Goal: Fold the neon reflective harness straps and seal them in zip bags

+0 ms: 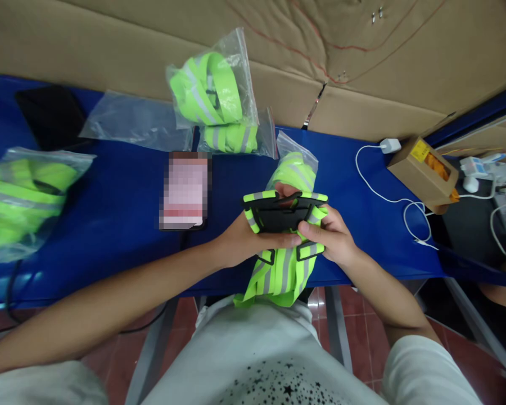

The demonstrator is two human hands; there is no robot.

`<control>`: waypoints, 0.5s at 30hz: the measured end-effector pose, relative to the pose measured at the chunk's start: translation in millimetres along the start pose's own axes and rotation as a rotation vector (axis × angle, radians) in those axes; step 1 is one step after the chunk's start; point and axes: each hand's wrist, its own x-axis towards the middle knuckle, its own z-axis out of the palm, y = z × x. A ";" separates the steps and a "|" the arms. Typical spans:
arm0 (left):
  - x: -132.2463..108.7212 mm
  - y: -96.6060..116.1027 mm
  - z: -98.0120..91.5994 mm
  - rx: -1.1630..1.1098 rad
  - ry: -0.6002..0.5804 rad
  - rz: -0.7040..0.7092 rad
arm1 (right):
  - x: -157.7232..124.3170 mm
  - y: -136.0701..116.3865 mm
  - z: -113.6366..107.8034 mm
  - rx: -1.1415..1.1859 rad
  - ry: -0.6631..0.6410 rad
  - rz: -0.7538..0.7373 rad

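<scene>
Both hands grip a neon-yellow reflective strap harness [283, 273] with grey stripes, in front of my shirt. Its black plastic buckle piece [278, 216] is between my hands. My left hand [247, 242] is closed around the left side, thumb along the lower edge of the black piece. My right hand [335, 233] pinches the right side, thumb on the black piece's corner. Loose straps hang below over the table edge, with black strap loops at both sides. Just behind lies a bagged yellow strap bundle [295, 171], partly hidden by the harness.
More bagged yellow straps [211, 90] lean against the cardboard wall, and another bag [21, 197] lies at left. A blurred-out phone [185, 191], a flat clear bag [135, 121] and a black object [50, 115] lie on the blue table. Rightward are a white cable [373, 188] and a cardboard box [421, 174].
</scene>
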 end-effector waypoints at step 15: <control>-1.0 -1.0 0.1 -0.087 -0.072 -0.187 | 6.1 -4.0 -9.8 -0.366 -0.186 -0.354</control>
